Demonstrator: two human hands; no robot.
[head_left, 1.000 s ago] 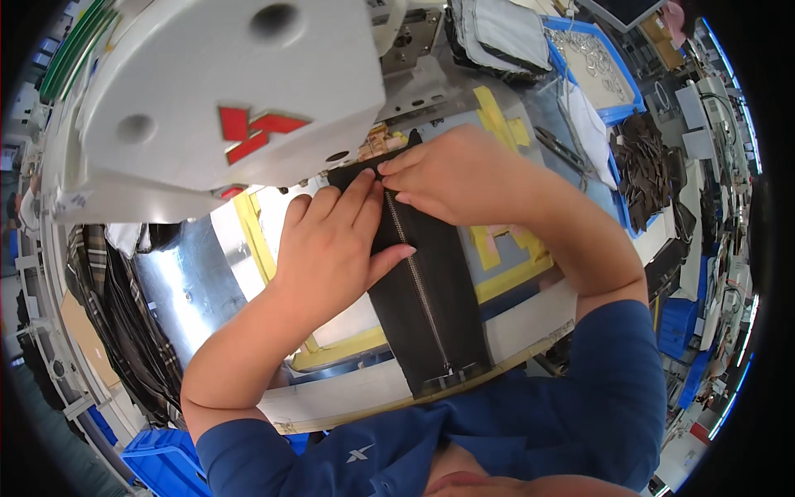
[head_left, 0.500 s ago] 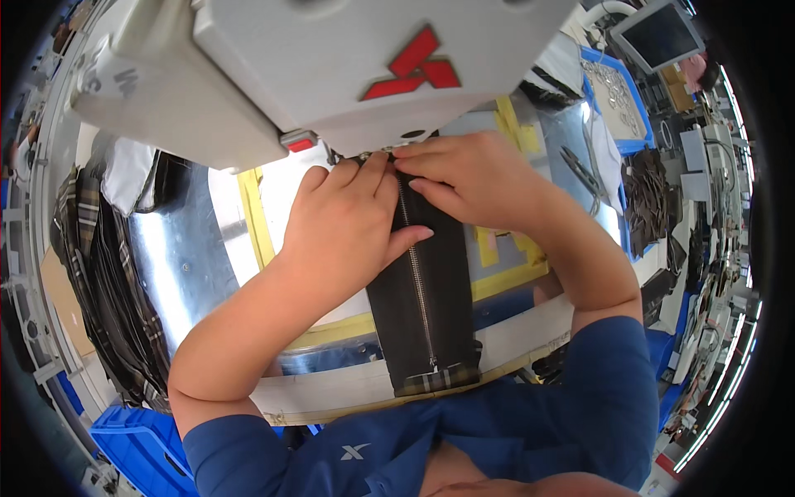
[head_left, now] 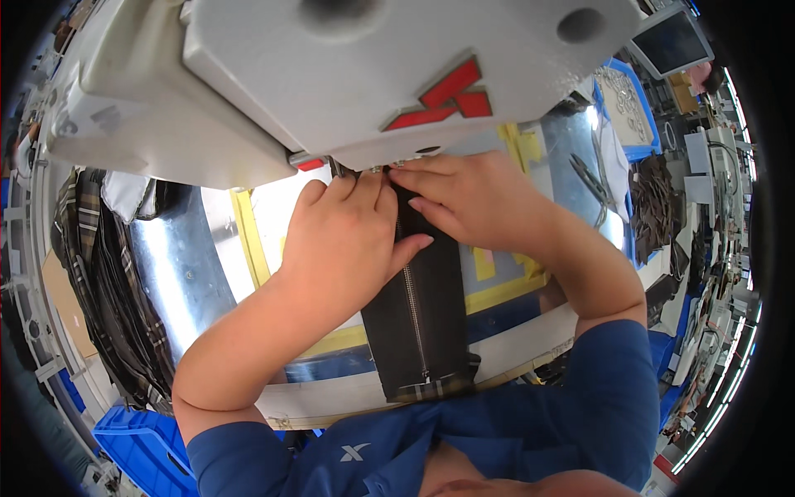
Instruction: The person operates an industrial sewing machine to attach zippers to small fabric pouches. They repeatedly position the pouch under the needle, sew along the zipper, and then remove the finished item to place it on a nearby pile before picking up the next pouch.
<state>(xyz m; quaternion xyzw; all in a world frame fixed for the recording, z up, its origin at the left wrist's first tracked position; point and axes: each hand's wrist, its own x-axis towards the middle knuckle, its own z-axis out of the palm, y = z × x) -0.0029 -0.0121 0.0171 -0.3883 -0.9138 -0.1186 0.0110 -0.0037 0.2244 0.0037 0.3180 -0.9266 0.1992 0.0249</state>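
Observation:
A long black fabric strip (head_left: pixel 443 306) lies on the table under the head of a white sewing machine (head_left: pixel 331 95). Down its middle runs a metal zipper (head_left: pixel 412 311), and its near end has a plaid band. My left hand (head_left: pixel 344 236) rests on the strip's left side, fingers stretched toward the machine and thumb spread over the zipper. Beside it my right hand (head_left: pixel 489 203) lies on the strip's right side with extended fingers. Both sets of fingertips are close to the machine's lower edge, which hides the needle area.
Dark and plaid fabric pieces (head_left: pixel 112 290) are piled at the left, above a blue bin (head_left: pixel 145 443). On the right lie dark scissors (head_left: pixel 590 180), a blue tray (head_left: pixel 654 124) of small metal parts and dark cloth pieces (head_left: pixel 654 199). Yellow tape (head_left: pixel 255 236) marks the tabletop.
The machine head appears larger and lower in the picture, as the view has shifted. Both hands still lie on the strip, whose near end sits slightly lower and further left in view.

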